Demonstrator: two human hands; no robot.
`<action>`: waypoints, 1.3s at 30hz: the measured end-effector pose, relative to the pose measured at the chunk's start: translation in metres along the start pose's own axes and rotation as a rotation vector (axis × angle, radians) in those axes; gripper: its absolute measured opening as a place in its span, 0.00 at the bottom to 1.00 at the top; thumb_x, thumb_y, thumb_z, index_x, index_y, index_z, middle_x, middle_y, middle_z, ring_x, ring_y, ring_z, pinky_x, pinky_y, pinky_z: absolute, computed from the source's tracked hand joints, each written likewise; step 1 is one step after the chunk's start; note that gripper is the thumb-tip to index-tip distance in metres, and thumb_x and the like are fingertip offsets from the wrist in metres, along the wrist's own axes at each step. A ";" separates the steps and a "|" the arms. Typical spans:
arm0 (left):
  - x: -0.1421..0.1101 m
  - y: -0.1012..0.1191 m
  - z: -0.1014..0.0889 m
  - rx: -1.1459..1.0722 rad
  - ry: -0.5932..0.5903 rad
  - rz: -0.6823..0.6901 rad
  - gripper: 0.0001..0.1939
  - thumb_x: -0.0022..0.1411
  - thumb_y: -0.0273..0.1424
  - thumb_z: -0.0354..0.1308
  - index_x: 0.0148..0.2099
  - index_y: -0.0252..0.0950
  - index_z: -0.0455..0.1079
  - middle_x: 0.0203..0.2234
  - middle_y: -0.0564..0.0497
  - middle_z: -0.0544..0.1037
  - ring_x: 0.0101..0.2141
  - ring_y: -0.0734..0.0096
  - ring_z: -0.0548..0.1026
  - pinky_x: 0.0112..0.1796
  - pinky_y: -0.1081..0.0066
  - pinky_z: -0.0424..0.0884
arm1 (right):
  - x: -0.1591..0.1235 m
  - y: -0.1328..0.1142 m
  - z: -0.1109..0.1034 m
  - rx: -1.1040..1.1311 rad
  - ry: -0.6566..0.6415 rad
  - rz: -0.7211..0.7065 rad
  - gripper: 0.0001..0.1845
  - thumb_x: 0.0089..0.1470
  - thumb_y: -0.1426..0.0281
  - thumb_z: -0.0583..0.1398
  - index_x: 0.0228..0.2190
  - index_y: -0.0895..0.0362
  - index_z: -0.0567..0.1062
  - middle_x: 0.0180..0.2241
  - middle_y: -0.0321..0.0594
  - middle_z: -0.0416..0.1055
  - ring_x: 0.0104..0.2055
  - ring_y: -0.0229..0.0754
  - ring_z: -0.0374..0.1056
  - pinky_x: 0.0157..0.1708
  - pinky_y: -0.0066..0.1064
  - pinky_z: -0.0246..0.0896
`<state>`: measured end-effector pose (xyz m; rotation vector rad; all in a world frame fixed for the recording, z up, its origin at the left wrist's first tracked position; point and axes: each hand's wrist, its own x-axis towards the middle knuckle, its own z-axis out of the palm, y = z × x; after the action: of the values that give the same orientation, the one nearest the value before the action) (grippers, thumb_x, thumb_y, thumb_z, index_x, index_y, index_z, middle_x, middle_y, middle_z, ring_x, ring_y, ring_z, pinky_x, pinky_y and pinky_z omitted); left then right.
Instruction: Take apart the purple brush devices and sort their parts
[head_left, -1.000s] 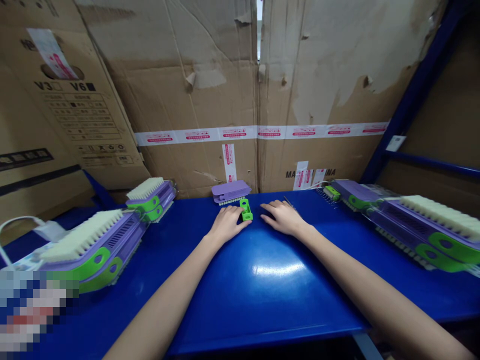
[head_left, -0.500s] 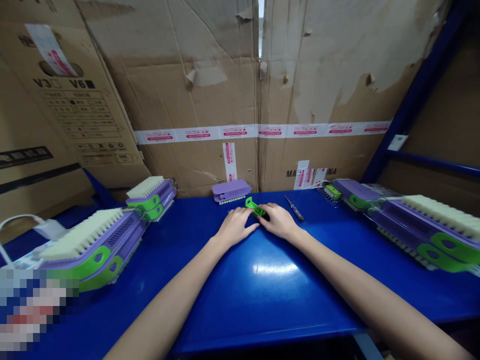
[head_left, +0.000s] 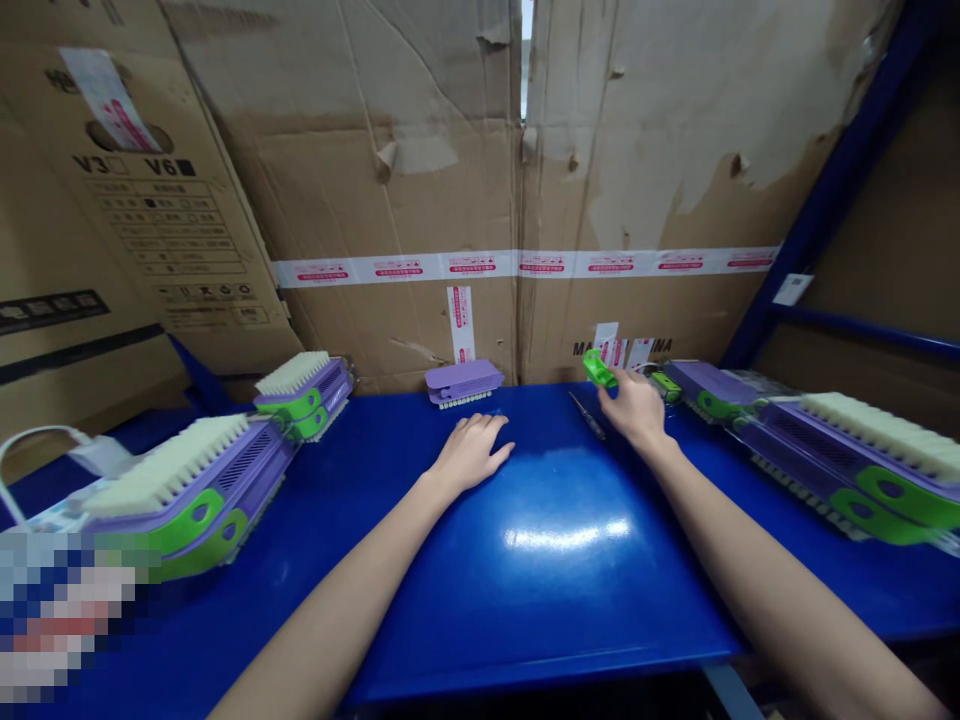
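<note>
My right hand (head_left: 636, 405) holds a bright green plastic piece (head_left: 599, 368) by its right end, raised above the back of the blue table (head_left: 480, 600). My left hand (head_left: 472, 453) rests on the tabletop with nothing in it, fingers extended and thumb apart. Just left of my right hand lies a slim screwdriver (head_left: 587, 416). Behind my left hand, a purple brush body (head_left: 465, 378) sits bristles down near the cardboard. Partly hidden behind my right hand is another small green piece (head_left: 666, 386).
Stacked purple and green brushes with pale bristles stand at left (head_left: 187, 490), back left (head_left: 304, 390) and right (head_left: 862, 460). A white cable (head_left: 45, 435) loops at far left. Cardboard (head_left: 405, 200) walls the back; a blue post (head_left: 825, 170) rises at right.
My right hand has moved right and up with the green piece, away from my left hand. My left hand has let go of the piece and stays in nearly the same place.
</note>
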<state>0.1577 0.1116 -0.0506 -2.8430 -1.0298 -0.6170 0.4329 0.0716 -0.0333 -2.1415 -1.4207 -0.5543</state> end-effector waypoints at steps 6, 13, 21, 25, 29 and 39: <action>0.000 0.000 0.000 -0.004 -0.004 -0.001 0.19 0.64 0.37 0.51 0.54 0.35 0.65 0.48 0.42 0.74 0.49 0.57 0.71 0.49 0.57 0.67 | 0.001 0.031 0.008 -0.130 -0.116 0.218 0.23 0.56 0.66 0.51 0.52 0.61 0.68 0.46 0.55 0.71 0.50 0.57 0.63 0.45 0.47 0.56; 0.000 -0.001 0.000 -0.023 -0.006 -0.001 0.19 0.64 0.37 0.51 0.55 0.34 0.65 0.49 0.42 0.74 0.49 0.56 0.71 0.49 0.56 0.67 | 0.004 0.037 0.013 -0.191 -0.148 0.271 0.24 0.57 0.63 0.50 0.51 0.61 0.68 0.43 0.57 0.71 0.51 0.61 0.57 0.46 0.51 0.49; 0.000 0.000 0.000 -0.018 -0.018 -0.013 0.19 0.64 0.36 0.52 0.55 0.33 0.64 0.50 0.43 0.74 0.50 0.56 0.70 0.51 0.58 0.66 | 0.005 0.041 0.018 -0.208 -0.089 0.291 0.22 0.58 0.62 0.50 0.47 0.61 0.72 0.49 0.58 0.65 0.51 0.60 0.55 0.45 0.50 0.49; 0.000 0.000 0.000 -0.020 -0.018 -0.014 0.20 0.64 0.37 0.51 0.55 0.33 0.65 0.49 0.42 0.74 0.50 0.56 0.70 0.50 0.58 0.66 | 0.005 0.039 0.016 -0.205 -0.037 0.317 0.22 0.56 0.61 0.53 0.48 0.59 0.72 0.49 0.58 0.63 0.50 0.59 0.56 0.45 0.48 0.49; 0.000 -0.001 0.000 -0.029 -0.011 -0.009 0.19 0.64 0.36 0.52 0.55 0.33 0.65 0.49 0.42 0.74 0.49 0.57 0.70 0.50 0.57 0.66 | 0.005 0.039 0.015 -0.181 -0.095 0.260 0.21 0.56 0.67 0.51 0.49 0.60 0.70 0.48 0.56 0.67 0.50 0.57 0.59 0.45 0.47 0.51; -0.001 0.000 -0.001 -0.029 -0.011 -0.012 0.18 0.64 0.36 0.51 0.54 0.34 0.65 0.49 0.43 0.74 0.49 0.56 0.70 0.50 0.58 0.66 | 0.002 0.033 0.008 -0.155 -0.181 0.176 0.23 0.57 0.69 0.48 0.51 0.62 0.69 0.38 0.55 0.73 0.46 0.54 0.66 0.44 0.45 0.52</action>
<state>0.1573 0.1108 -0.0501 -2.8703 -1.0487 -0.6234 0.4652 0.0675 -0.0446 -2.4652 -1.2990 -0.4251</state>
